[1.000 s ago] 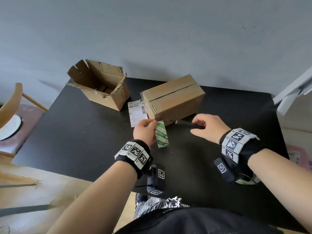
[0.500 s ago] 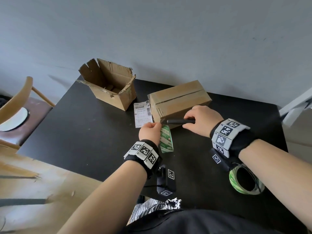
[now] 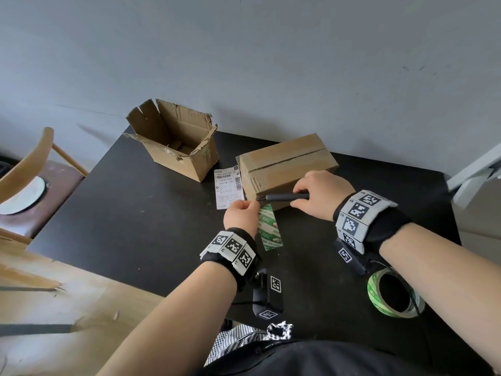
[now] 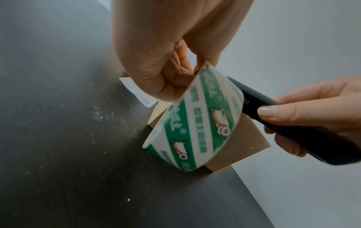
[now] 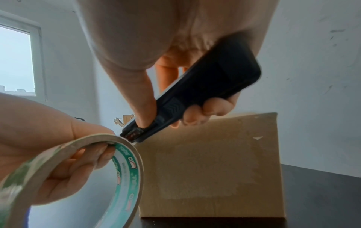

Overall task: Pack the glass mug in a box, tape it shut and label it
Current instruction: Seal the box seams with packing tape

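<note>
A closed brown cardboard box [image 3: 287,164] with tape along its top seam stands on the black table [image 3: 135,226]. At the box's near left corner my left hand [image 3: 245,210] pinches a green-and-white tape roll [image 3: 268,230], held on edge. My right hand [image 3: 301,198] grips a black utility knife [image 3: 284,197] whose tip points left and meets the tape at that corner. In the right wrist view the knife [image 5: 195,92] touches the roll [image 5: 126,162] in front of the box [image 5: 215,162]. A white shipping label [image 3: 227,188] lies flat left of the box. No mug is in view.
An open, torn cardboard box [image 3: 176,147] sits at the table's far left. A second green tape roll [image 3: 393,294] lies near the front right edge under my right forearm. A wooden chair [image 3: 32,172] stands left of the table, and a grey wall runs behind it.
My right hand lifted the knife off the table and brought it left to the box's near corner, up to the tape. My left hand kept hold of the roll.
</note>
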{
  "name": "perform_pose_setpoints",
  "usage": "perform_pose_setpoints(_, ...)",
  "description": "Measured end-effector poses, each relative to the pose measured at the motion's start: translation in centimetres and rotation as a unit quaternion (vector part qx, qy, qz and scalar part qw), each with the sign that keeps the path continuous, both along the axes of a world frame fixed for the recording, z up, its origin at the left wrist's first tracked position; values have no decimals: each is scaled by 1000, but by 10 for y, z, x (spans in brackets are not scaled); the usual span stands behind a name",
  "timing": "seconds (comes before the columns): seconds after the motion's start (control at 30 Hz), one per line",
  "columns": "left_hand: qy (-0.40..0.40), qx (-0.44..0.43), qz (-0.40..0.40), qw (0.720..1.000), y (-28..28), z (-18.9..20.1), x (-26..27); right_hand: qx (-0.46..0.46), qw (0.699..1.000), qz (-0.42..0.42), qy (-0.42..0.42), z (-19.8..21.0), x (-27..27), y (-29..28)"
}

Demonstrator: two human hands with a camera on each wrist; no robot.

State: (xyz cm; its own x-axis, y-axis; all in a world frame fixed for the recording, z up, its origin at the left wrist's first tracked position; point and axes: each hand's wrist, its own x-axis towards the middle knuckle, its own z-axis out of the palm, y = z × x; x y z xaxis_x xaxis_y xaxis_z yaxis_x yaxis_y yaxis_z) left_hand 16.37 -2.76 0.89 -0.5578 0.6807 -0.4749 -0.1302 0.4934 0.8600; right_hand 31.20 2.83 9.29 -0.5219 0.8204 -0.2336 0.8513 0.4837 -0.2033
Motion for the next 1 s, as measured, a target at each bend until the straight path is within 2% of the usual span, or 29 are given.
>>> perform_pose_setpoints(0.43,53,-2,-45,998,-5,2,-6,-17,1000,-17,11,-3,2,-3)
perform_pose_setpoints(0.6,78,-18,-31,996,-12,-3,-15,-10,999,-39,-24,4,12,0)
perform_pose_setpoints(0.7,100,-12,-51,994,-17,-7,-14,-17,999,-37,-32,6,15,1)
perform_pose_setpoints(0.87,143,21,-108,984,-18,-2,-8,-37,997,-57,-36,-11,14,-5)
perform_pose_setpoints(1.0,181,36,-153,971,-23,0,-8,-99,990,-102,-4,-38,25,-10)
